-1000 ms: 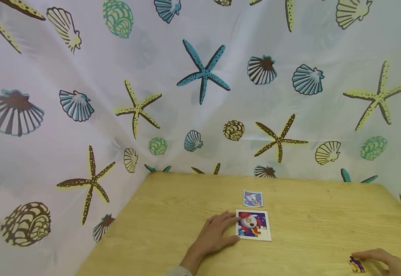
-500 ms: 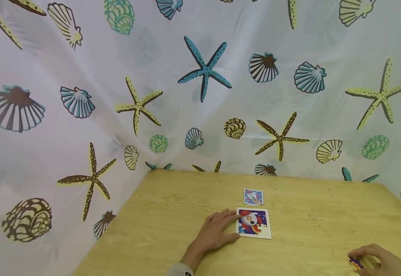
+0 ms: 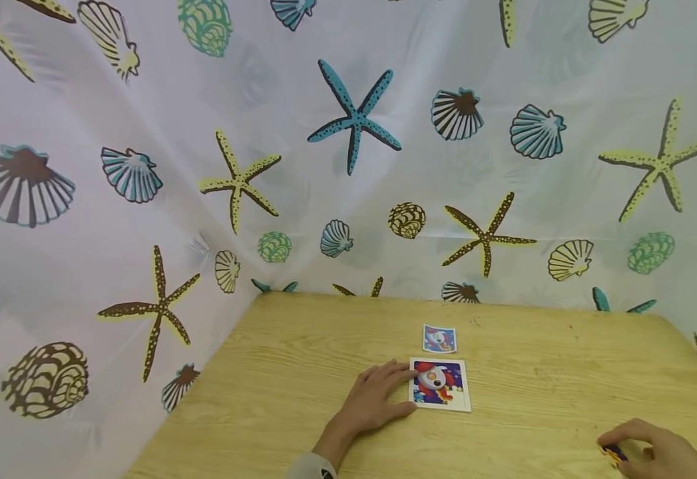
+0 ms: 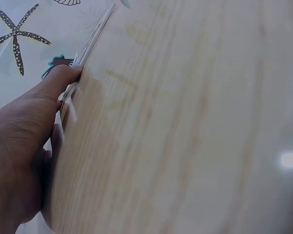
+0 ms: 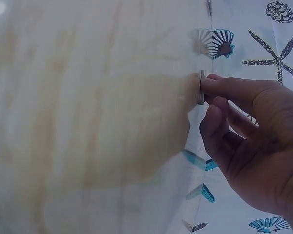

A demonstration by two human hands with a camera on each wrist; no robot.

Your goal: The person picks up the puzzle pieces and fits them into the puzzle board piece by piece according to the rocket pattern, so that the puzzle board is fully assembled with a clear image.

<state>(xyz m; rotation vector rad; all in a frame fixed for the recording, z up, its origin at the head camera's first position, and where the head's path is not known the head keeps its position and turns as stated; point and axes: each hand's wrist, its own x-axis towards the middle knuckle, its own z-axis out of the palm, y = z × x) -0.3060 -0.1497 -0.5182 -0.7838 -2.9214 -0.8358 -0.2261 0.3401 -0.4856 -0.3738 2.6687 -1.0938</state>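
Observation:
My left hand (image 3: 373,404) rests on the table with fingers spread. Its index fingertip touches the left edge of a square, white-framed jigsaw puzzle (image 3: 441,384) with a purple and red picture. The puzzle's lower right part shows pale bare backing. At the lower right, my right hand (image 3: 660,447) has its index fingertip on a small purple and yellow puzzle piece (image 3: 612,456). In the right wrist view the piece (image 5: 201,87) lies edge-on at the table surface, under the fingertips, with the thumb slightly apart from it. The left wrist view shows my left hand (image 4: 24,126) low at the tabletop.
A small picture card (image 3: 439,339) with a similar design lies just behind the puzzle. The light wooden table (image 3: 324,332) meets a white curtain (image 3: 300,153) printed with shells and starfish, at its back and sides.
My right hand has shifted slightly left and up in the head view, with the puzzle piece moving a little the same way. My left hand stays at the puzzle's edge.

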